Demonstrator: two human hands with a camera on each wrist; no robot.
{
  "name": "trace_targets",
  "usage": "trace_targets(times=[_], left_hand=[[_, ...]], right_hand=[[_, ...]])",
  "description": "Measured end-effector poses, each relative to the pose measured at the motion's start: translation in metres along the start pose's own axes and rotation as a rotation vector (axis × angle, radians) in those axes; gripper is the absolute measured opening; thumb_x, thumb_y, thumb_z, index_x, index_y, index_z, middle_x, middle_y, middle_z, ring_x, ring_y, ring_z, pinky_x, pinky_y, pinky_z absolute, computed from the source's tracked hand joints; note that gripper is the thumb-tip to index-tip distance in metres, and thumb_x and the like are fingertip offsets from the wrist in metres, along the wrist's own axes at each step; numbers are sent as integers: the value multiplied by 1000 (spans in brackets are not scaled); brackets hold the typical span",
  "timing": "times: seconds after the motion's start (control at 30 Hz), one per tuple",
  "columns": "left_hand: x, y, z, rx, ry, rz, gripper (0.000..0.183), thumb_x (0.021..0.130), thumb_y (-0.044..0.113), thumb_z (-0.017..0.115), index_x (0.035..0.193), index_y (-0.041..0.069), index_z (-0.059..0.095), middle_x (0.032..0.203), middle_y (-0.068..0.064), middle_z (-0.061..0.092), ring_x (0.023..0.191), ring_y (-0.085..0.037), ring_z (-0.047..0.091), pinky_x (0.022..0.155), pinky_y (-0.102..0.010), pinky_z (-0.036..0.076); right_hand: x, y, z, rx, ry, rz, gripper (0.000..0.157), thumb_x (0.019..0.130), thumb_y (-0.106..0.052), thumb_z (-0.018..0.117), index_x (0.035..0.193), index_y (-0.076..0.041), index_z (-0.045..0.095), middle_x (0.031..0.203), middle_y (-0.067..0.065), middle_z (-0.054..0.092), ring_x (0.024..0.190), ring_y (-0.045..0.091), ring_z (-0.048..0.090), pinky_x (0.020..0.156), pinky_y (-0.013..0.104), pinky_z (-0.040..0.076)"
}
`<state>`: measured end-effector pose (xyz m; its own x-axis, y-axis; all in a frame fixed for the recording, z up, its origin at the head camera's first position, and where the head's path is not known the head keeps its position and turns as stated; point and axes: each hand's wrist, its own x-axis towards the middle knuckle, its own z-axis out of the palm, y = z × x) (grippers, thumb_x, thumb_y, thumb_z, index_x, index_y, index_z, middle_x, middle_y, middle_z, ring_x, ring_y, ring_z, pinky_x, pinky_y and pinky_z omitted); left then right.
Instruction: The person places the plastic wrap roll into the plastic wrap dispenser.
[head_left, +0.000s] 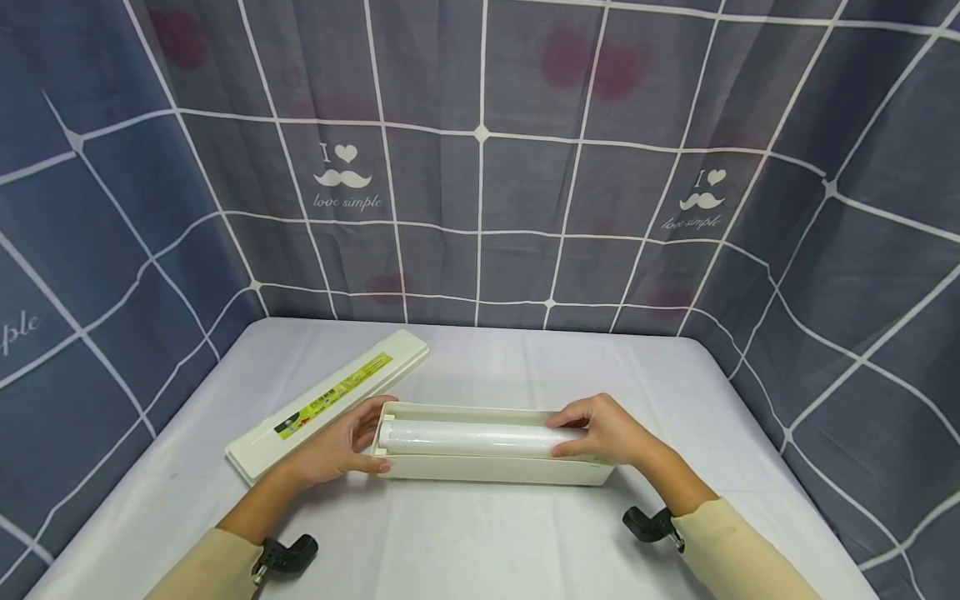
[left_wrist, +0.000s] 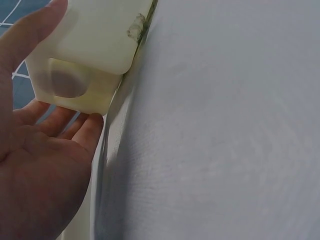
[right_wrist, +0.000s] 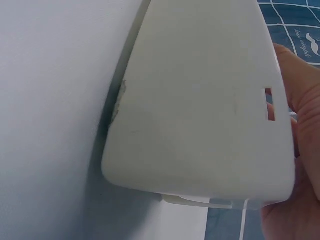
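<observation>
A long cream cling film dispenser box (head_left: 495, 470) lies uncovered on the table, with a white cling film roll (head_left: 472, 438) along its inside. My left hand (head_left: 333, 450) holds the box's left end, thumb at the front and fingers at the far side. In the left wrist view, those fingertips reach the end wall (left_wrist: 97, 92), which has a rounded opening. At the other end, my right hand (head_left: 603, 429) pinches the roll between thumb and fingers from above. The right wrist view shows mostly the box's outer wall (right_wrist: 200, 110), which hides the fingertips.
Behind the left hand, the cream lid (head_left: 375, 392) with a yellow-green label lies slantwise on the white-covered table (head_left: 480, 542). Blue-grey checked curtains (head_left: 480, 183) enclose the table's back and sides. Black wrist mounts (head_left: 288, 554) stick out from both sleeves.
</observation>
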<state>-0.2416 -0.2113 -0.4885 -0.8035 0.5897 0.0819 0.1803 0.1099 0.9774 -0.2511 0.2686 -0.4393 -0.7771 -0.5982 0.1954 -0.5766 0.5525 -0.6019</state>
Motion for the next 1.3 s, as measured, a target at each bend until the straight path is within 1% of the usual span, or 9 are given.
trace_targets(times=[0.13, 0.27, 0.5, 0.73, 0.87, 1.0, 1.07, 1.2, 1.3], left_hand=[[1, 1, 0, 0, -1, 1, 108, 91, -3, 94, 172, -19, 25, 174, -47, 36, 147, 12, 55, 120, -5, 45], [1, 2, 0, 5, 1, 1, 107, 91, -3, 94, 172, -18, 26, 174, -46, 37, 146, 11, 55, 120, -5, 46], [1, 2, 0, 2, 0, -2, 107, 91, -4, 94, 172, -18, 26, 174, -47, 36, 145, 13, 55, 120, -5, 46], [0, 3, 0, 4, -2, -3, 110, 92, -3, 94, 173, -19, 22, 175, -46, 35, 147, 13, 53, 120, -4, 44], [0, 3, 0, 3, -6, 1, 110, 92, -2, 94, 173, -20, 21, 175, -47, 35, 146, 14, 52, 120, -4, 44], [-1, 3, 0, -1, -8, -1, 110, 92, -3, 94, 173, -20, 21, 175, -47, 34, 146, 14, 53, 120, -5, 45], [-1, 2, 0, -2, -7, -3, 110, 92, -3, 94, 173, -20, 22, 175, -47, 34, 145, 14, 54, 120, -5, 46], [-1, 1, 0, -1, -3, -4, 110, 91, -4, 94, 173, -19, 22, 176, -47, 35, 145, 14, 54, 120, -5, 46], [-1, 1, 0, 1, -3, -5, 110, 91, -4, 94, 174, -19, 23, 176, -46, 36, 147, 13, 53, 120, -6, 46]], right_hand=[[-1, 0, 0, -15, 7, 21, 35, 86, -16, 105, 116, -4, 92, 115, 11, 91, 106, 15, 86, 91, 26, 70], [-3, 0, 0, -27, 22, 20, 33, 87, -16, 104, 116, -5, 92, 115, 11, 91, 107, 16, 86, 92, 27, 70], [-7, 2, 1, 1, 53, 44, 33, 87, -16, 104, 115, -5, 92, 114, 11, 91, 107, 13, 86, 92, 27, 70], [-11, 0, 0, -1, 89, 55, 33, 88, -14, 103, 117, -5, 92, 117, 12, 91, 108, 19, 87, 95, 29, 71], [-15, -4, -2, -1, 118, 41, 32, 89, -13, 102, 118, -4, 91, 117, 12, 91, 106, 24, 87, 95, 31, 71], [-19, -6, -2, -1, 168, 14, 31, 90, -11, 102, 117, -3, 91, 116, 12, 91, 105, 29, 87, 95, 33, 72], [-20, -6, -1, 9, 192, 5, 31, 89, -10, 102, 118, -3, 91, 116, 12, 91, 106, 26, 87, 96, 31, 71], [-24, -5, 1, 22, 251, -27, 33, 88, -8, 102, 118, -2, 90, 117, 11, 91, 110, 11, 84, 99, 24, 68], [-27, -2, 1, 20, 300, -56, 33, 88, -5, 101, 118, -2, 90, 118, 11, 90, 112, 1, 80, 101, 17, 63]])
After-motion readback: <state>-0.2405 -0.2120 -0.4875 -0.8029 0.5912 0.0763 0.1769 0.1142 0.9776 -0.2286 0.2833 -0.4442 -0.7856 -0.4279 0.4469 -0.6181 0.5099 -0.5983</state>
